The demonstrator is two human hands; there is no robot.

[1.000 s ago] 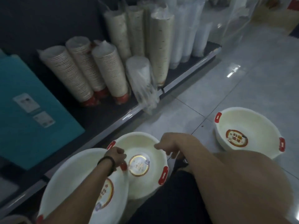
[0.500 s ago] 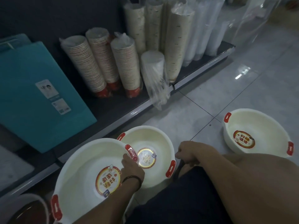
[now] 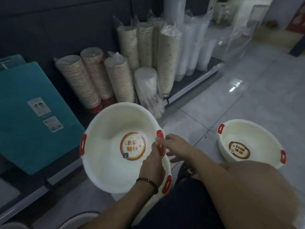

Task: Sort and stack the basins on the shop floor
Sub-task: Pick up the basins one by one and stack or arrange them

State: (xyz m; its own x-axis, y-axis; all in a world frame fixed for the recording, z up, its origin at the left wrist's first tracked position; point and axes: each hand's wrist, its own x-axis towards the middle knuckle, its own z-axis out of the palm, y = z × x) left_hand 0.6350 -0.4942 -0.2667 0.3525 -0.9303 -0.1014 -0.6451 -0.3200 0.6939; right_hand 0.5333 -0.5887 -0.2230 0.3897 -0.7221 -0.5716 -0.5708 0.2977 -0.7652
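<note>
Stacking step: left hand [image 3: 152, 164] pinching large basin [image 3: 115, 146] by its red handle, right hand [image 3: 176, 146] spread beside; next, nest onto lower basin [image 3: 166, 182].

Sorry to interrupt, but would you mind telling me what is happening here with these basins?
A person crouched on the shop floor is sorting cream basins with red handles. The left hand grips the big basin at its right rim and holds it over another basin, of which only an edge and one handle show. The right hand reaches toward the same rim with fingers open. A third basin sits apart on the floor tiles to the right.
</note>
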